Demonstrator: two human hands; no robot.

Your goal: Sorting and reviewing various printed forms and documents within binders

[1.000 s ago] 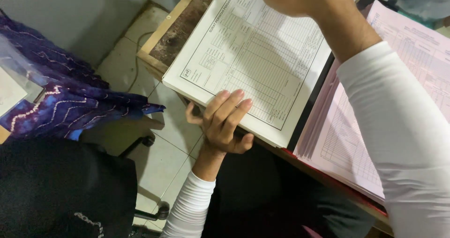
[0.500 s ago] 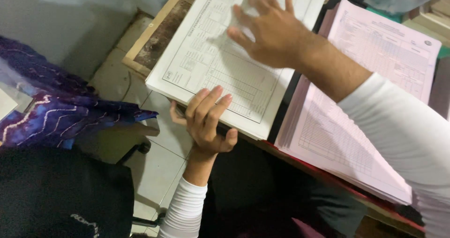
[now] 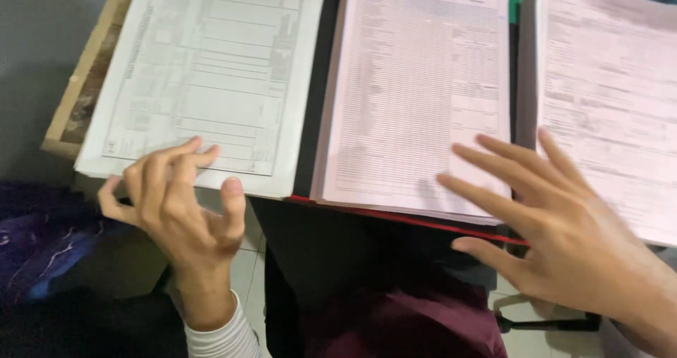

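Forms in three side-by-side stacks on a desk edge. Left hand (image 3: 176, 203), fingers curled and grasping nothing, brushes the white form stack (image 3: 204, 76); right hand (image 3: 564, 224), spread and empty, hovers over the pink form stack (image 3: 416, 90), steadying its lower edge.

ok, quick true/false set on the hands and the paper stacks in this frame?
1. The left hand is at the near edge of the white form stack. True.
2. The right hand holds a pen. False: it is empty, fingers spread.
3. The pink form stack lies right of the white one. True.
4. Both hands are gloved. False: both are bare.
5. The white stack lies on a wooden table. True.
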